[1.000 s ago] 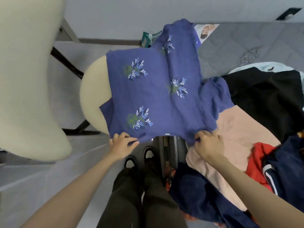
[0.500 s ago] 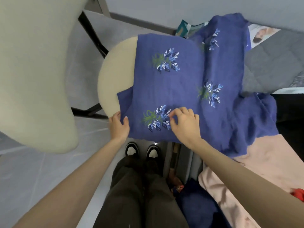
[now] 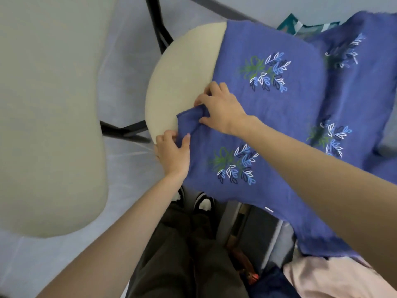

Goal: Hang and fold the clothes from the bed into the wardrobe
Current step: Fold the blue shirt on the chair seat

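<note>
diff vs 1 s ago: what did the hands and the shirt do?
The right hand let go of the hem's right corner, crossed leftward over the blue shirt and now grips the sleeve on the chair side. The left hand moved from the hem's left corner up to pinch the same sleeve. The shirt stays spread over the cream chair seat.

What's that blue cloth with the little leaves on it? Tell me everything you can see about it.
The blue-violet woven top with leaf-sprig prints lies spread out, its left part on the round cream chair seat and the rest stretching off to the right. The fabric looks thin and slightly coarse. Four sprigs in white, blue and green show. A small white tag sits at the near hem. The left hand grips its left edge, and the right hand pinches a folded flap, likely a sleeve.
</note>
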`<control>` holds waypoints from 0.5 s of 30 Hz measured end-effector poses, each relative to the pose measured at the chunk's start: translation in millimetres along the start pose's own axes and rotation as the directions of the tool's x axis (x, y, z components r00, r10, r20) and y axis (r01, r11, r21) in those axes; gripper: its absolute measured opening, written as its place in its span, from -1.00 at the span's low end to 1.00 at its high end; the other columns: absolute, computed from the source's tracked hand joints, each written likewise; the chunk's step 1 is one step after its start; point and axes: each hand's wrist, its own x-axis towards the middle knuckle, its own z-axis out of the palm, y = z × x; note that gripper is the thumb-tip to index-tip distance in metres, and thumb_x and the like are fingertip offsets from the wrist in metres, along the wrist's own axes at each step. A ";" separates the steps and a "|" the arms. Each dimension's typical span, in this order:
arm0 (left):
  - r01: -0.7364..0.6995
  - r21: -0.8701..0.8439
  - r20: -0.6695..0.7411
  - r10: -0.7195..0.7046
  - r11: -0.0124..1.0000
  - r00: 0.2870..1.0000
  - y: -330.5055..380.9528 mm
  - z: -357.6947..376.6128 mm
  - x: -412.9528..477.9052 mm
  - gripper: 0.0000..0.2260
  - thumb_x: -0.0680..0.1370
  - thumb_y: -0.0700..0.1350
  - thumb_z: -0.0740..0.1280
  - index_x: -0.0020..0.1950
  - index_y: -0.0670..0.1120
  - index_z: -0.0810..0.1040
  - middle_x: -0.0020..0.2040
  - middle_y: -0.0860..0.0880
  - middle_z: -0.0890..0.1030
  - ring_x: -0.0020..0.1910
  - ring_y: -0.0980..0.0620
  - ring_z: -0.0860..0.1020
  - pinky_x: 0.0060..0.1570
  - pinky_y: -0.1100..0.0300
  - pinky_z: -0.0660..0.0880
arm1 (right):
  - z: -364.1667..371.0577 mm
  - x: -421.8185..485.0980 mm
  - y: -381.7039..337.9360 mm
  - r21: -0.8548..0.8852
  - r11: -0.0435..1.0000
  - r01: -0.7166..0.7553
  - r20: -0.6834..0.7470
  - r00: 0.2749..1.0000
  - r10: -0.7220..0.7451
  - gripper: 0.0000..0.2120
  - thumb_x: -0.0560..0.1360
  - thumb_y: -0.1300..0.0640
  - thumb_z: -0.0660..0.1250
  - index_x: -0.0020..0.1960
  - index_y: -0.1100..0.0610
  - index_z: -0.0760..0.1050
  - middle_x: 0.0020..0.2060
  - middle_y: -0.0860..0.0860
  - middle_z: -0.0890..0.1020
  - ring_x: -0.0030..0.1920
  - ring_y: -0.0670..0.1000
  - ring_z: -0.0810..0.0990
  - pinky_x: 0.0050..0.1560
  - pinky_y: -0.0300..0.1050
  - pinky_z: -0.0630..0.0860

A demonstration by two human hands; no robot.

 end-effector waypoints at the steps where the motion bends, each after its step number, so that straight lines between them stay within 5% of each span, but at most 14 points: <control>1: -0.013 -0.079 -0.004 0.012 0.997 1.000 0.2 -2.5 -0.7 -0.87 0.57 -0.12 0.32 0.00 -0.16 0.43 -0.03 -0.13 0.51 -0.03 -0.11 0.50 0.06 0.02 0.44 | 0.2 2.8 -0.8 -0.031 1.000 0.005 0.014 1.000 -0.004 -0.62 0.49 0.05 0.36 0.28 0.10 0.46 0.25 0.11 0.34 0.23 0.16 0.31 0.08 -0.01 0.35; 5: -0.089 -0.190 -0.086 0.074 0.978 0.994 2.0 -16.1 -4.9 -0.90 0.61 -0.19 0.25 -0.03 -0.12 0.31 -0.25 0.12 0.39 -0.31 0.24 0.42 -0.28 0.42 0.32 | -0.6 8.5 -12.9 0.120 0.991 0.057 0.025 0.998 -0.060 -0.75 0.52 0.16 0.27 0.18 0.14 0.51 0.18 0.10 0.45 0.13 0.15 0.47 0.04 -0.04 0.38; 10: -0.154 -0.237 -0.167 0.116 0.959 0.979 3.4 -31.5 -6.3 -0.87 0.62 -0.14 0.26 -0.02 -0.13 0.32 -0.24 0.11 0.39 -0.31 0.21 0.40 -0.26 0.40 0.33 | -7.1 15.5 -32.8 0.376 0.924 0.075 -0.108 0.993 -0.036 -0.76 0.46 0.29 0.20 0.07 0.15 0.53 0.01 0.03 0.61 -0.01 0.05 0.54 -0.01 -0.02 0.51; 15: -0.247 -0.271 -0.230 0.186 0.930 0.955 13.4 -38.3 -17.6 -0.86 0.57 -0.12 0.34 -0.06 -0.09 0.38 -0.21 0.12 0.45 -0.25 0.12 0.41 -0.18 0.29 0.37 | -11.3 6.8 -37.3 0.609 0.789 0.076 -0.210 0.975 0.069 -0.75 0.38 0.41 0.16 -0.08 0.21 0.54 -0.25 -0.08 0.55 -0.34 -0.22 0.43 -0.27 -0.44 0.33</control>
